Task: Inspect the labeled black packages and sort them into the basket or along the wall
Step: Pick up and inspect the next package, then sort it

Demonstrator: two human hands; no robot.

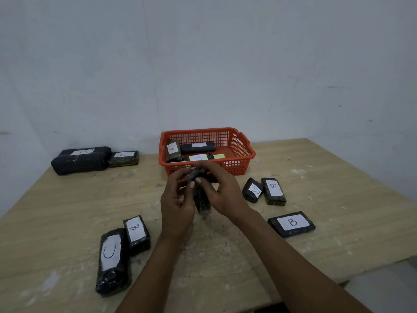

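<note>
The wooden table point(327, 177) stands in a corner of the pale wall point(225, 64). At its far edge sits the orange basket point(243, 150), and inside it lie at least three black packages; one shows the label A point(172, 148), the others I cannot read clearly. Along the wall on the left lie a big dark package point(81, 160) and a smaller one marked C point(124, 157), touching each other.

Near the front left is a long package marked C point(111, 260) with a B package point(136, 233) just beside it. On the right are three more B packages: two close together point(253, 190) point(273, 191) and one alone nearer to the person point(291, 223).

In the middle, above the table, the left hand point(177, 206) and the right hand point(222, 193) hold one small black package point(201, 193) upright, with the fingers of both closed around it. Its label is not visible from here.

The risk, in my opinion, is a wrong sorting: if the label stays turned away or is read carelessly, the package may go to the wrong place. The wrapping looks smooth, so it could also slip while being turned.
</note>
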